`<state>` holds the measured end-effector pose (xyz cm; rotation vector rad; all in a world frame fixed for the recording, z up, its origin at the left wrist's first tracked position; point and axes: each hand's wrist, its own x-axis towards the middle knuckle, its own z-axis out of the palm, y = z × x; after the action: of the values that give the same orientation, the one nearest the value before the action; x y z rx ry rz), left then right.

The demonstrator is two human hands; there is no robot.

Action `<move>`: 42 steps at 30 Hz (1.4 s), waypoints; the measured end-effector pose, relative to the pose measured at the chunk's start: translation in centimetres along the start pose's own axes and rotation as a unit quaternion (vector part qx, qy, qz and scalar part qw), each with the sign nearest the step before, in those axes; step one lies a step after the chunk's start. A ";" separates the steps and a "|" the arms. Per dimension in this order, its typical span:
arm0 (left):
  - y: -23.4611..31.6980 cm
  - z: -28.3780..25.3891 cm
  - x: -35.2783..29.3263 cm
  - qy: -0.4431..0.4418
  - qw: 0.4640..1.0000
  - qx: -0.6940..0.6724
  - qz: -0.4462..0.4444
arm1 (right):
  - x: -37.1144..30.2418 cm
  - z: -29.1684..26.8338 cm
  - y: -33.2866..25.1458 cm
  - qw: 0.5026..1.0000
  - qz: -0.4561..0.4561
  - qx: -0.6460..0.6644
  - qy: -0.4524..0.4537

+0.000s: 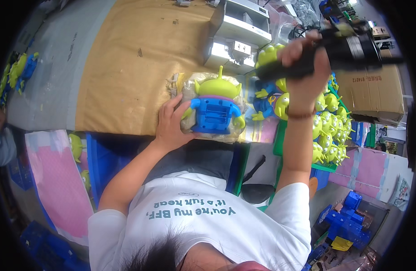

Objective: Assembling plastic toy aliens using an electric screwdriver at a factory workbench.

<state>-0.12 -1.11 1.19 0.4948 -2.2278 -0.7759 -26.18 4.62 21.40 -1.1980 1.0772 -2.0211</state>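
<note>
At the desk's (126,67) near edge, the left hand's (171,124) grip is clamped on a green-and-blue toy (217,101) lying back-up on a pad (190,80). The right hand (308,70) clutches a blurred black tool (345,49). Rightward, a green crate (324,167) brims with green figures (327,135), partly hidden by the forearm (298,144); a cardboard box (375,92) stands beyond.

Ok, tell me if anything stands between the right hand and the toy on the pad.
From above, a second toy shows between the right hand and that toy, beside the pad; height clearance can't be judged.
</note>
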 end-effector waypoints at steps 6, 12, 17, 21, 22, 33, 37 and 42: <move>-0.1 0.1 0.2 0.012 1.000 -0.002 0.013 | 6.7 -1.4 5.1 0.990 -0.007 -0.091 0.106; -0.4 0.0 0.1 0.016 1.000 0.000 0.017 | 7.2 -0.6 5.7 0.987 0.072 -0.092 0.109; -0.2 0.0 0.0 0.001 1.000 -0.004 0.003 | 4.5 1.0 1.3 0.996 0.034 -0.067 0.046; 0.2 -0.6 0.1 -0.019 1.000 0.009 -0.004 | 3.8 1.9 -0.4 0.996 -0.049 -0.067 0.019; 0.2 -0.6 0.1 -0.014 1.000 0.008 -0.001 | 4.2 1.9 -0.7 0.994 -0.084 -0.069 0.021; -0.3 0.0 0.1 0.010 1.000 0.003 0.012 | 8.1 -1.6 5.2 0.929 -0.233 -0.268 0.099; -0.2 -0.1 0.0 0.002 1.000 0.003 0.001 | 6.2 -0.2 1.5 0.966 -0.234 -0.109 0.002; -0.2 -0.1 0.0 0.000 1.000 0.008 0.009 | 5.9 0.3 3.3 0.986 -0.039 -0.121 0.106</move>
<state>-0.03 -1.32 1.14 0.4816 -2.2383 -0.7489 -28.39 -1.74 21.36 -1.1786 1.4346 -2.1624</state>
